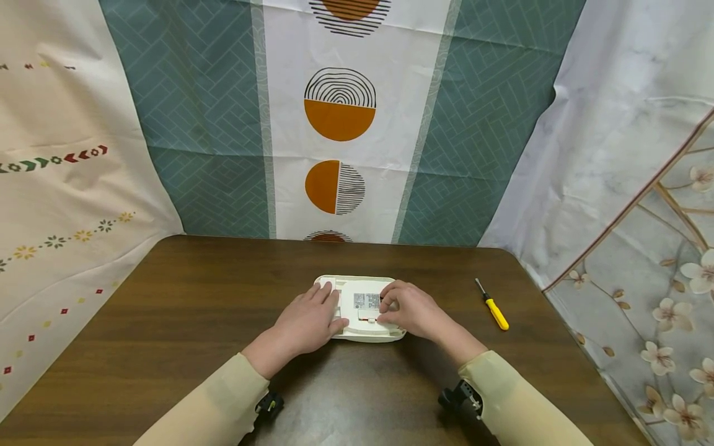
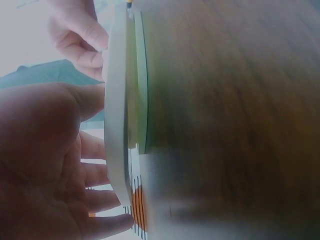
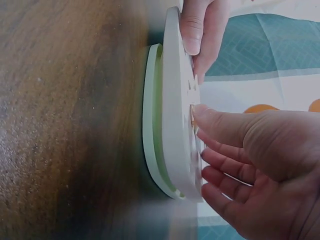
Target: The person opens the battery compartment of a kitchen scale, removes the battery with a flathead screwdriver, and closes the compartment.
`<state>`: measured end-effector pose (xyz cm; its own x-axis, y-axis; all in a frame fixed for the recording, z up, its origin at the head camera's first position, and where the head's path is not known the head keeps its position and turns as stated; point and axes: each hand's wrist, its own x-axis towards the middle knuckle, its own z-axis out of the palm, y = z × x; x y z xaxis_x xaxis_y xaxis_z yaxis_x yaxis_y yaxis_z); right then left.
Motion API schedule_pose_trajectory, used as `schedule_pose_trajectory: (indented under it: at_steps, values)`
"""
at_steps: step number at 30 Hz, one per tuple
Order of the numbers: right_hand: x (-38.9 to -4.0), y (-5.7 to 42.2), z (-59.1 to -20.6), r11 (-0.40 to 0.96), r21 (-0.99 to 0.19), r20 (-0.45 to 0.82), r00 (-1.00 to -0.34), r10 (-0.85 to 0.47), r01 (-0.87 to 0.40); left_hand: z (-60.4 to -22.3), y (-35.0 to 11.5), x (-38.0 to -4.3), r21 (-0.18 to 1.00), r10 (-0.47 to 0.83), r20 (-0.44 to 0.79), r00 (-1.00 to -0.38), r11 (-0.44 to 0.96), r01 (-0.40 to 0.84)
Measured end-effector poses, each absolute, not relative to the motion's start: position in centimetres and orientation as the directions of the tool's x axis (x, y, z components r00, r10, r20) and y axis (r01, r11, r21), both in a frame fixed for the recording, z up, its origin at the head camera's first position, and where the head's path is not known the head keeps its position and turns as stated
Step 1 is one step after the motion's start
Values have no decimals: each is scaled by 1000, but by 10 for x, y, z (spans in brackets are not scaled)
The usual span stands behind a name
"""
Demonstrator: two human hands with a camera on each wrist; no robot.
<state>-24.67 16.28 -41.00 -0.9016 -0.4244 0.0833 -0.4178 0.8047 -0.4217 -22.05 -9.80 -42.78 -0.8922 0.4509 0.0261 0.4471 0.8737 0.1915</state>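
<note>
A white, rounded device point(image 1: 348, 300), which looks like an upside-down kitchen scale, lies on the table. Its underside carries a grey printed label point(image 1: 366, 301) and a small battery compartment point(image 1: 367, 315). My left hand point(image 1: 308, 316) rests flat on the device's left end, fingers spread and thumb near the front edge. At the right end, my right hand point(image 1: 411, 308) touches the underside with bent fingers. The right wrist view shows its thumb point(image 3: 220, 122) against the compartment's edge. A pale green-tinted plate point(image 3: 151, 125) lies beneath the white body. Anything small under the right fingertips is hidden.
A yellow-handled screwdriver point(image 1: 495, 313) lies to the right on the brown wooden table point(image 1: 234, 266). Patterned cloths point(image 1: 206, 124) hang behind the table and at both sides.
</note>
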Motion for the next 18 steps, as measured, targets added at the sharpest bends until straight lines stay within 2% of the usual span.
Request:
schedule_pose_trajectory:
  at_steps: [6,18]
  values:
    - [-246,165,-411,786,-426,98,-887,-452,-448,-427,-98,-220,192,448,28,-893,875,445]
    - [-242,160,-411,819,-401,64,-904,-422,-411,-427,-97,-219,206,445,34,-895,873,442]
